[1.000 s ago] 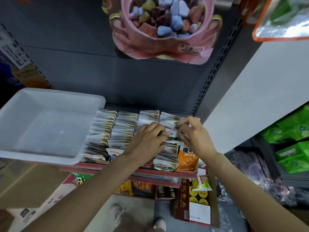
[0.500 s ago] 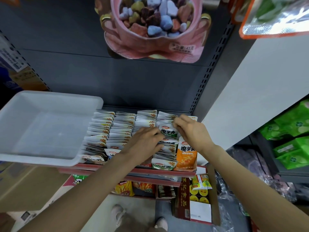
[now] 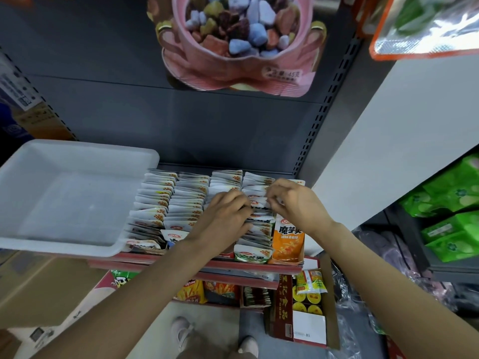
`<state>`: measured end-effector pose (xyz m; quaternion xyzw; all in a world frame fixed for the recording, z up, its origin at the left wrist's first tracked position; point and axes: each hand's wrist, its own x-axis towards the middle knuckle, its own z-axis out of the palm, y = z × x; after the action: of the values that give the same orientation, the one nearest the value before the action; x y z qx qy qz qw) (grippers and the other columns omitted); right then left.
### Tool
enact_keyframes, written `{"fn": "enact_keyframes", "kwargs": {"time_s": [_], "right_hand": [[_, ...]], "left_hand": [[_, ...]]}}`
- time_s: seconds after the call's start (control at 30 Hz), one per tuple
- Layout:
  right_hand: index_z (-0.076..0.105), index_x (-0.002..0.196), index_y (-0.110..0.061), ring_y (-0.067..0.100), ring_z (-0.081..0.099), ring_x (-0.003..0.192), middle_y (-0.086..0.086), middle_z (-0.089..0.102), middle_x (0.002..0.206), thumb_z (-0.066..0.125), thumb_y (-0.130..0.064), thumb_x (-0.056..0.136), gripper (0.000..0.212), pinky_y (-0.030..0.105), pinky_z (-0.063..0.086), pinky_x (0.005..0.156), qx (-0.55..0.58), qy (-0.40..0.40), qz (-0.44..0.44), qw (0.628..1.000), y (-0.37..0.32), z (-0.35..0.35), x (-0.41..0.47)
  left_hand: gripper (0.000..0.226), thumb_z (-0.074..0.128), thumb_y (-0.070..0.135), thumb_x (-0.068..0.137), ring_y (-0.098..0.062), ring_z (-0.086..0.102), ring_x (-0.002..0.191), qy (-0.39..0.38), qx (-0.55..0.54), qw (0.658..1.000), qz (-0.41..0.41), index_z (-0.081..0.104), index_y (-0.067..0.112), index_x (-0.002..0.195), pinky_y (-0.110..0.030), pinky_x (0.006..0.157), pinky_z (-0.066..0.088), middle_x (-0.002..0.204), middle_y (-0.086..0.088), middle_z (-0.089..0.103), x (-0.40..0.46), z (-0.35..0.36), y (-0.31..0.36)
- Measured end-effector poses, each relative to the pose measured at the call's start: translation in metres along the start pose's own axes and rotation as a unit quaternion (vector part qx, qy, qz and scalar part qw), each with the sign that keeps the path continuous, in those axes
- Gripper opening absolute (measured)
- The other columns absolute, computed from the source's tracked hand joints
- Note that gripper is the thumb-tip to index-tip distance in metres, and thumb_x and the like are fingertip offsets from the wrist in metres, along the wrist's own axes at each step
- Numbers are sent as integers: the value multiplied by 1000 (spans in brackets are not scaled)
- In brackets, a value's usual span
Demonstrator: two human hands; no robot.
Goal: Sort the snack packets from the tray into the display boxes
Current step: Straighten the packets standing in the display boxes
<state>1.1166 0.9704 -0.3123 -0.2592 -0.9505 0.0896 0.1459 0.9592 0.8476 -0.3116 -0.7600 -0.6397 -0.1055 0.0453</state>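
White tray (image 3: 77,156) beside packed packets (image 3: 166,203)

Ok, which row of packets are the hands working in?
The row second from right, beside the orange packet; left hand and right hand meet there.

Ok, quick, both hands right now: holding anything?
Left hand: fingers curled down into the packet rows; a grip cannot be told.
Right hand: pinching a white packet.

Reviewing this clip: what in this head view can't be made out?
- Packet between both hands: print hidden by left hand and right hand.
- Packets under the left hand: covered.
- White tray: left side cut off by the frame edge.
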Motion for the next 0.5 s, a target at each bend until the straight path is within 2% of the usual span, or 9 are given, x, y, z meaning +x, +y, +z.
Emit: {"fn": "enact_keyframes", "kwargs": {"time_s": [0.07,0.17,0.27,0.37,0.4,0.5], "right_hand": [[64,77,-10,25,63,66,4,66,85,63,-9,82,5,35,53,55,22,15,12,1000,2,0,-2],[65,82,-8,26,63,69,7,66,83,59,-7,86,7,37,53,62,16,-8,21,1000,4,0,-6],[62,92,-9,24,65,75,6,68,86,59,-15,90,7,37,54,67,47,-35,36,998,6,3,-10],[61,101,-14,16,65,83,1,70,93,63,-36,86,26,33,54,72,87,-79,52,992,6,1,-10],[62,101,-15,16,65,83,0,70,93,64,-36,86,26,32,54,71,81,-83,48,992,7,1,-8],[65,91,-13,24,65,77,3,69,85,63,-18,88,7,30,48,62,27,-60,5,998,4,1,-3]], "left_hand": [[24,77,35,72,-16,52,107,4,25,1000,-5,75,18,88,-33,92,29,95,5,66,0,-1,1],[23,73,36,75,-17,56,105,-13,38,999,-22,75,19,90,-38,98,27,95,6,65,1,-5,1],[36,57,38,89,-17,42,118,-60,-1,998,-30,65,20,119,-36,101,28,116,5,55,3,-5,2],[41,48,38,95,-14,36,121,-81,-45,995,-42,53,19,131,-32,103,26,125,4,44,4,-3,1],[41,47,38,95,-13,37,120,-83,-54,994,-47,53,19,131,-31,104,25,125,4,43,5,-3,1],[41,48,38,95,-12,39,120,-78,-64,993,-57,52,19,132,-31,105,23,126,4,42,3,-1,2]]}}
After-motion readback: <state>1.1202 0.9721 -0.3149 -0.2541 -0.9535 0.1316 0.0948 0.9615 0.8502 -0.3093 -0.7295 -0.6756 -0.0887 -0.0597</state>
